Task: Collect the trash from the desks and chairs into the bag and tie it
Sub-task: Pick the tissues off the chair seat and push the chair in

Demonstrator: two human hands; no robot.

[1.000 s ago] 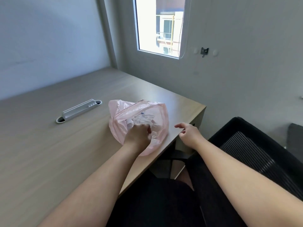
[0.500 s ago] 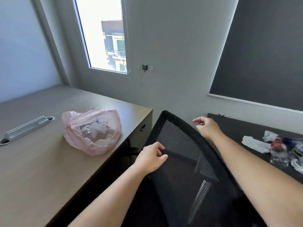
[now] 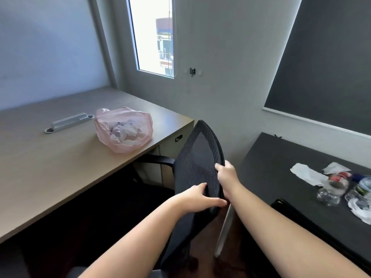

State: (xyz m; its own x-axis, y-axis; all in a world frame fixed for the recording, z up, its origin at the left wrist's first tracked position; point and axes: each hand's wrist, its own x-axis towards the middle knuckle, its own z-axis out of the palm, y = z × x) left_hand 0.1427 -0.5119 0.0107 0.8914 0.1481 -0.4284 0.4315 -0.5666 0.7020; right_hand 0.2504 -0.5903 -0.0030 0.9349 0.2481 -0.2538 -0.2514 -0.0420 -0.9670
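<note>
A pink translucent bag (image 3: 123, 130) with crumpled trash inside stands open on the wooden desk (image 3: 60, 157), near its right edge. Both my hands are on the black mesh chair back (image 3: 197, 155) in front of me. My left hand (image 3: 197, 196) grips its lower edge with the fingers across the mesh. My right hand (image 3: 227, 174) grips its right edge, fingers curled round the rim. On the black desk (image 3: 281, 173) to the right lie white tissues (image 3: 308, 174), crushed clear plastic bottles (image 3: 333, 187) and a white plastic wrapper (image 3: 361, 208).
A grey cable tray (image 3: 68, 122) lies on the wooden desk left of the bag. The chair's armrest (image 3: 158, 159) reaches under the desk edge. A second black chair edge (image 3: 305, 221) shows at the lower right. Window and grey wall stand behind.
My left hand let go of the bag, which stays on the desk. Both hands moved to the chair back and took hold of it; the chair has turned edge-on. My view swung right.
</note>
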